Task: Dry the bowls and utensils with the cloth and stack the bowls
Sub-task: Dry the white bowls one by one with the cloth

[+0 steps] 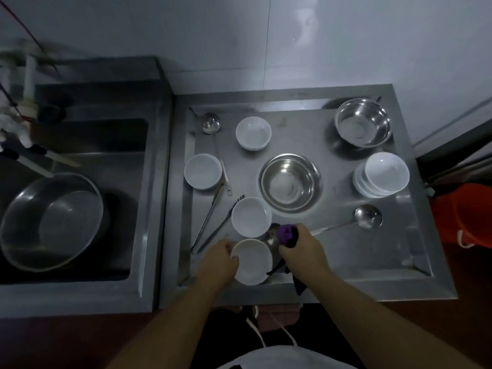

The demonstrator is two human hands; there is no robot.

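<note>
My left hand (219, 258) grips the left rim of a white bowl (251, 262) at the steel tray's front edge. My right hand (300, 247) is closed on a bunched purple cloth (287, 234) just right of that bowl, its dark end hanging down. Three more white bowls (251, 217) (203, 171) (253, 133) stand apart on the tray. A stack of white bowls (383, 174) is at the right. Two steel bowls (288, 182) (362, 122) sit at centre and back right. One ladle (368, 216) lies at the right and another ladle (210, 123) at the back left.
Tongs (213, 222) and a white-handled utensil (225, 171) lie left of the bowls on the steel tray (372, 257). A sink (138, 209) to the left holds a large steel basin (53, 222). An orange bucket (463, 217) stands at the right.
</note>
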